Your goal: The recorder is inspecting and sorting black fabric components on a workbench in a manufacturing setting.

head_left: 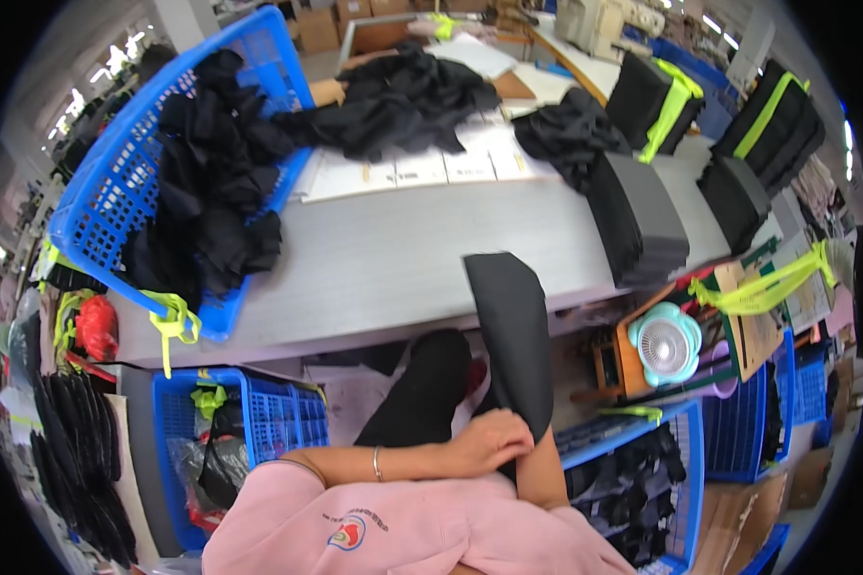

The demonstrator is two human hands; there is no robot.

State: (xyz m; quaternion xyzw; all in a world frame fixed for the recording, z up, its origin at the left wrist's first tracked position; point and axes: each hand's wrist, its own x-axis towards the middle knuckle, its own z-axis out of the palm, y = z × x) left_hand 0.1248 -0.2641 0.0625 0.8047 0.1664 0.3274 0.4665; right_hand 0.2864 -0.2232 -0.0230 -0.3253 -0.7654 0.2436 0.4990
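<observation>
A long, flat black fabric piece (510, 335) reaches from my lap up past the table's front edge. My left hand (494, 441), with a bracelet at its wrist, crosses my body and lies at the lower end of the piece, its fingers curled closed against the cloth beside my right forearm. My right forearm (544, 470) runs up under that lower end. The cloth hides my right hand, and whether it is inside or behind the piece I cannot make out.
On the grey table (384, 249) lie a tilted blue crate (115, 206) of black cloth, a loose black heap (403, 101) and neat stacks of black pieces (642, 225). Blue crates (288, 412) flank my legs. A small turquoise fan (666, 343) stands right, by yellow-green strips (767, 287).
</observation>
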